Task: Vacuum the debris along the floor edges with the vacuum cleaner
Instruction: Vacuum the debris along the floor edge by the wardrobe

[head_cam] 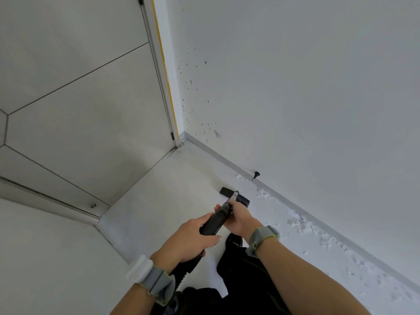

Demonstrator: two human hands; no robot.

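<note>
On the far left stand pale grey tiled wall panels [75, 92] with dark joints. They meet a metal floor track [52, 198] at the edge of the white floor [163, 192].

The left forearm comes up from the bottom edge wearing a grey and white wristband [150, 277]. The left hand [188, 242] sits palm down over the lower part of the black tubular vacuum cleaner wand [214, 222]. Its fingers [201, 222] are curled over the tube and the thumb is wrapped across the near side, so the hand grips the wand firmly.

The wand slants away and to the right, down to a flat black rectangular vacuum nozzle [226, 191]. The nozzle lies on the floor near the wall.

The right hand [241, 220] holds the wand higher along its length, just short of the nozzle. Its fingers are closed round the tube from the right side. The right forearm reaches in from the lower right with a grey wristband [261, 237] at the wrist. Dark clothing [245, 283] shows below and between the arms.

To the right of the nozzle, and apart from it, white crumbly debris [300, 223] is scattered on the floor. It runs in a band along the grey baseboard [318, 220], toward the lower right.

A small black door stop [256, 174] juts from the white wall [306, 87] just above the baseboard, beyond the nozzle. Dark specks mark the wall near the corner.
</note>
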